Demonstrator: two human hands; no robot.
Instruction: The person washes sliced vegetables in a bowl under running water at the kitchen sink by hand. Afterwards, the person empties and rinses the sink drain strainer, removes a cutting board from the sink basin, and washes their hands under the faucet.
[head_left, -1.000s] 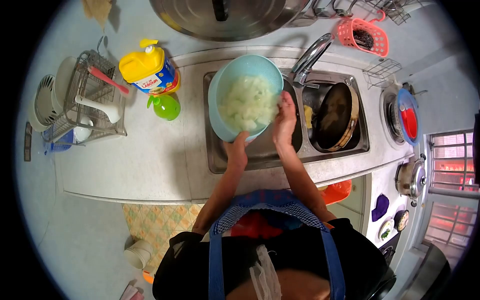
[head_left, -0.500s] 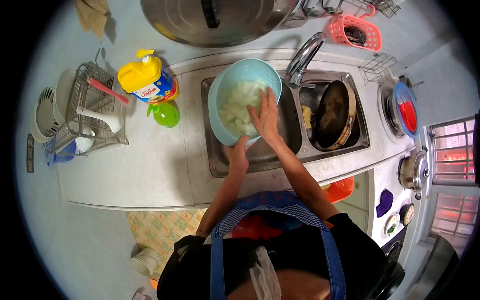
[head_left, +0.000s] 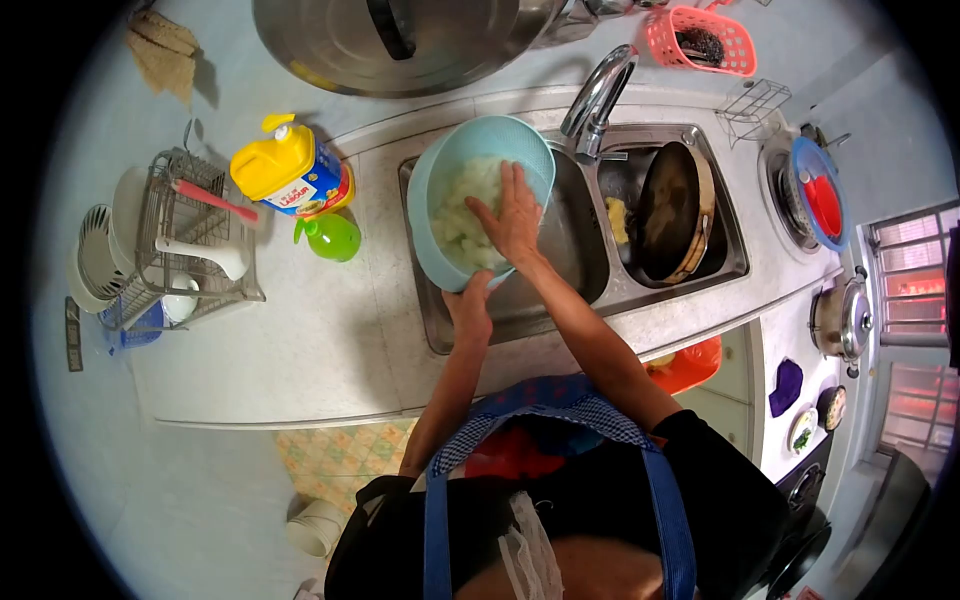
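Right hand [head_left: 517, 222] moved onto whitish, translucent chunks [head_left: 456, 208] in pale-blue basin [head_left: 424, 205].

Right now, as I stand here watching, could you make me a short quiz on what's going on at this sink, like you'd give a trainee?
1. Which hand is over the pale pieces in the bowl? A) left B) right C) neither
2. True or false: the pan is in the right basin of the sink.
3. Fill in the blank: the small bottle beside the yellow jug is ____ in colour.

Key: 1. B, the right hand; the left hand is at the bowl's edge. 2. True. 3. Green.
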